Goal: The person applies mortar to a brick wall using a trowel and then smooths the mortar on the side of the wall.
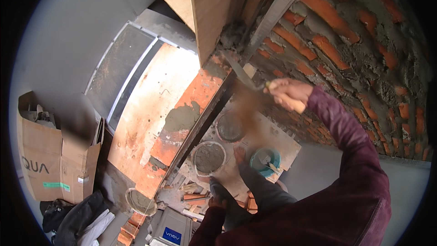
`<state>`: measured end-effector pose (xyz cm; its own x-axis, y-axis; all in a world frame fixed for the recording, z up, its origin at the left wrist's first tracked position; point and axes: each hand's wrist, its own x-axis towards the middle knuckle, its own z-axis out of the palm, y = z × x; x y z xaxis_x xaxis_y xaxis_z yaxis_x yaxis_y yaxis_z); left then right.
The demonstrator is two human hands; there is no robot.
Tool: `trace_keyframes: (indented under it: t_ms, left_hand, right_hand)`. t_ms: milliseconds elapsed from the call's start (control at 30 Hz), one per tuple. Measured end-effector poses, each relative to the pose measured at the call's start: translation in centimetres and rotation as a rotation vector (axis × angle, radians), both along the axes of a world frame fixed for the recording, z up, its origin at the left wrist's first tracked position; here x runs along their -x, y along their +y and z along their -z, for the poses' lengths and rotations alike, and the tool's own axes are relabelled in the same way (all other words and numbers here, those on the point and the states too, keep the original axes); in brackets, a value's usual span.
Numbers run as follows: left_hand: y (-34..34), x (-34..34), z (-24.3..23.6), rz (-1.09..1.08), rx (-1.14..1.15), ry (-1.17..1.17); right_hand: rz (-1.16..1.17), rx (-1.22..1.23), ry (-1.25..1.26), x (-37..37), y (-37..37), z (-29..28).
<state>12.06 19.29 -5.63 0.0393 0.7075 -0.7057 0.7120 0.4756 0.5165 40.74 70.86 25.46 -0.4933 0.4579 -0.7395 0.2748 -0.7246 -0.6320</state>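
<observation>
My right hand (291,93) is closed around the wooden handle of a trowel (243,73). The blade points up and left, its tip near the lower end of a metal frame strip and the brick ledge (205,84). On that ledge lies a spread patch of grey mortar (182,116). My left hand (217,200) hangs low beside my leg, its fingers too dark and small to make out. Below my right arm, a teal bucket (265,161) holds water and a tool with a pale handle.
Tubs of mortar (209,158) stand by my feet, with another tub (141,201) further left. A rough brick wall (327,50) rises on the right. A plywood panel (214,13) stands upright ahead. Cardboard boxes (43,155), a grey case (175,228) and loose bricks (129,230) lie left.
</observation>
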Motion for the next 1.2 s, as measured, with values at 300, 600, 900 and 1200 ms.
trace_keyframes:
  t_ms: [300,600,900,1200]
  left_hand:
    - [-4.5,-0.8,2.1,0.027,0.288,0.034]
    - [-0.5,0.0,3.2,-0.011,0.349,0.203]
    - [-1.5,0.4,3.2,0.009,0.372,0.193]
    - [-0.3,1.3,3.2,0.050,0.329,0.183]
  right_hand:
    - [-0.638,-0.665,-0.814,-5.2,-15.4,20.9]
    - [-0.986,-0.581,-1.262,-0.3,-15.6,53.4]
    - [-1.261,-0.612,-0.761,0.0,-21.0,61.6]
    - [0.218,-0.505,-0.595,0.9,-27.2,59.3]
